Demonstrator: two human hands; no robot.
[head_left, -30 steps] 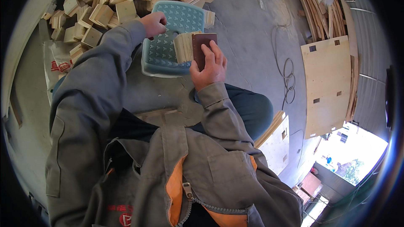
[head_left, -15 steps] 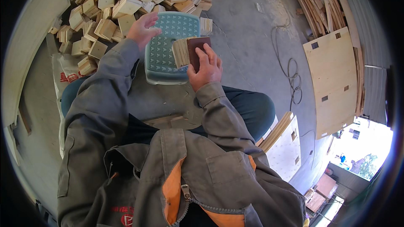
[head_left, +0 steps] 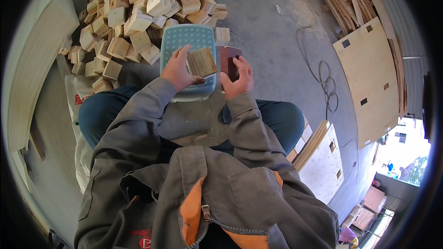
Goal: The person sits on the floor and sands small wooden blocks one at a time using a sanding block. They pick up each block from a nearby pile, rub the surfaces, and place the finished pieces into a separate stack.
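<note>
A stack-layered plywood block [head_left: 202,62] is over the blue-green plastic stool [head_left: 190,34], its striped edge facing up. My left hand [head_left: 180,71] grips it from the left, thumb at the near side and fingers at the far side. In my right hand [head_left: 238,77] is a flat reddish-brown sanding block [head_left: 229,59] with a dark patch near my fingers. It stands upright just right of the stool, apart from the plywood block. My right palm is hidden.
Beyond the stool to the left lies a heap of plywood blocks [head_left: 117,17]. A dark cable [head_left: 326,85] loops on the floor at right, near leaning plywood sheets [head_left: 369,83]. More sheets [head_left: 321,163] stand by my right knee. A white sack [head_left: 80,133] lies at left.
My left hand has come down to the right and taken hold of the plywood block. My right hand has drawn the sanding block rightward, away from the plywood block's side.
</note>
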